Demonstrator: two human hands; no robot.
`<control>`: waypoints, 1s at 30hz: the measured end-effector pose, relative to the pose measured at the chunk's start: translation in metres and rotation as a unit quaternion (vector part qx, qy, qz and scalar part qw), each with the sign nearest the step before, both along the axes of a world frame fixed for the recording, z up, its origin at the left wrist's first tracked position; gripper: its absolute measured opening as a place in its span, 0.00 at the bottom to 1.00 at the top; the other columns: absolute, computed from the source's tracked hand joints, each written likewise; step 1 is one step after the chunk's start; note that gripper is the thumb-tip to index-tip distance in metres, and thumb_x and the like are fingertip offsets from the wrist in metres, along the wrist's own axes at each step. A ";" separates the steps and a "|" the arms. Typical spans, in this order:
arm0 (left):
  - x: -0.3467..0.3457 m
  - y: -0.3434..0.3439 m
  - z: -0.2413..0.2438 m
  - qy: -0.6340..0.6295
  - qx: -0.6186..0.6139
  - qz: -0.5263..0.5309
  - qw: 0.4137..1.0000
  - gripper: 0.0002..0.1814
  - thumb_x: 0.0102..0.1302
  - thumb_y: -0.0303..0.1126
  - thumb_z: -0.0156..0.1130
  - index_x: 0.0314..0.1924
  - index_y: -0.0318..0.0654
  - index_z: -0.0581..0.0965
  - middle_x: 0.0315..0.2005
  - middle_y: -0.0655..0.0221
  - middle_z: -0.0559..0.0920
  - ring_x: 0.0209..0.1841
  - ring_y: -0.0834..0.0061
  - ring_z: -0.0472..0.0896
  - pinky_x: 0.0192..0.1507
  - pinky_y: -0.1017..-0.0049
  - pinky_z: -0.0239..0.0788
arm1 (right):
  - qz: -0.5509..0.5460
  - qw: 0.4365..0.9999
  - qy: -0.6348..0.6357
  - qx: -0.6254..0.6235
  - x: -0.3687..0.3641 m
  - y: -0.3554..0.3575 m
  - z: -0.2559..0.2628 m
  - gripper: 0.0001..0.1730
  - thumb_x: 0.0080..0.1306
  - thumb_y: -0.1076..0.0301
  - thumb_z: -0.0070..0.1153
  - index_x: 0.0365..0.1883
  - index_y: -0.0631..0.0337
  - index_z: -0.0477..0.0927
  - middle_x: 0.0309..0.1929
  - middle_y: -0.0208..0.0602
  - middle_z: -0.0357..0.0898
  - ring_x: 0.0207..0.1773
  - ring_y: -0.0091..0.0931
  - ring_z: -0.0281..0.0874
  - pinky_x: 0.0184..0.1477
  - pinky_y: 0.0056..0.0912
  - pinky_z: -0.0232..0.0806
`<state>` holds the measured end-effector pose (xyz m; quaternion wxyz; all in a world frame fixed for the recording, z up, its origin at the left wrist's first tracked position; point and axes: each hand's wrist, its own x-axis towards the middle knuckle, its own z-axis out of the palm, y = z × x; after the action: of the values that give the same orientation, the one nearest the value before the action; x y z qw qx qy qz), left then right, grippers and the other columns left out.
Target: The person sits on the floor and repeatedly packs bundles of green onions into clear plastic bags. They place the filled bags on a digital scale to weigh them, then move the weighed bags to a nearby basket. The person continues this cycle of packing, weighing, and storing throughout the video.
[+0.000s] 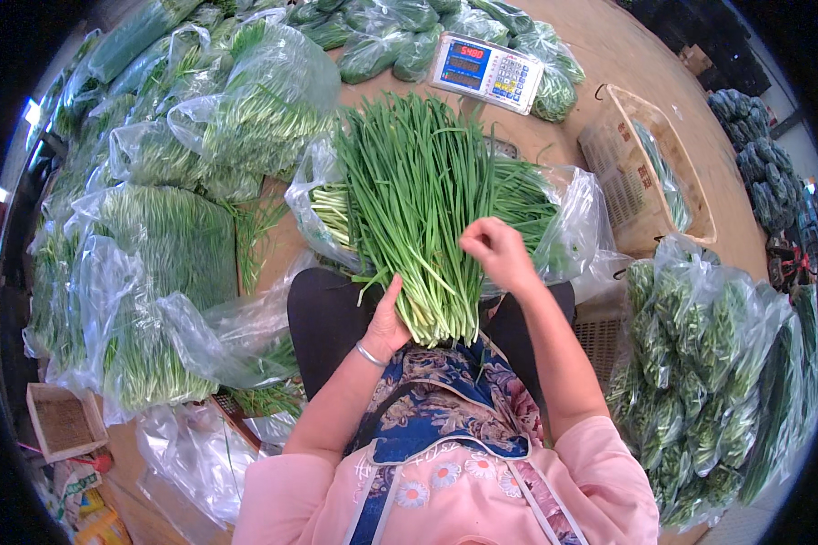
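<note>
A large bunch of green garlic chives (416, 191) lies before me, pale stem ends toward my lap and leaf tips away. My left hand (387, 323) holds it near the stem ends from the left, thumb along the outside, other fingers mostly hidden beneath. Just right of the bunch is my right hand (497, 252), its fingers curled in and thumb pressed to them; nothing shows in its grip. More chives (525, 201) lie crosswise under the bunch, in an opened clear plastic bag (579, 211).
A digital scale display (487, 71) stands beyond the bunch, with bagged greens (382, 41) behind it. Bagged chives (170, 252) are piled left. A plastic crate (620, 163) and bagged green vegetables (688, 368) stand right. Clear plastic bags (191, 456) and a small box (65, 422) lie lower left.
</note>
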<state>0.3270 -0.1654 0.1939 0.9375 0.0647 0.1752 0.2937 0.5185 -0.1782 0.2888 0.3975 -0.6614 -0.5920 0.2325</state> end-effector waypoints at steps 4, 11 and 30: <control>0.002 -0.001 -0.002 -0.002 -0.011 0.019 1.000 0.27 0.63 0.48 0.47 0.56 0.37 0.64 0.50 0.62 0.72 0.51 0.65 0.71 0.54 0.64 0.62 | 0.019 1.000 0.002 -0.015 0.010 -0.017 0.004 0.05 0.53 0.75 0.55 0.29 0.62 0.73 0.27 0.32 0.69 0.30 0.23 0.68 0.34 0.22 0.61; 0.003 -0.001 0.007 0.031 -0.033 0.031 0.999 0.24 0.64 0.47 0.44 0.53 0.38 0.67 0.46 0.62 0.74 0.48 0.64 0.73 0.53 0.63 0.64 | 0.025 0.964 -0.243 0.103 -0.021 0.002 -0.019 0.06 0.49 0.71 0.58 0.24 0.60 0.74 0.25 0.36 0.69 0.32 0.34 0.70 0.33 0.34 0.64; 0.001 -0.002 -0.001 -0.005 -0.042 0.032 0.999 0.26 0.61 0.50 0.47 0.53 0.40 0.67 0.49 0.62 0.73 0.52 0.61 0.70 0.55 0.59 0.60 | -0.158 0.932 0.071 -0.319 0.140 -0.256 0.038 0.08 0.54 0.68 0.55 0.27 0.64 0.75 0.25 0.31 0.73 0.27 0.23 0.69 0.29 0.24 0.61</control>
<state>0.3283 -0.1672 0.1931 0.9303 0.0181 0.1845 0.3166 0.6584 -0.4343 0.3268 0.2378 -0.8202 -0.3447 0.3898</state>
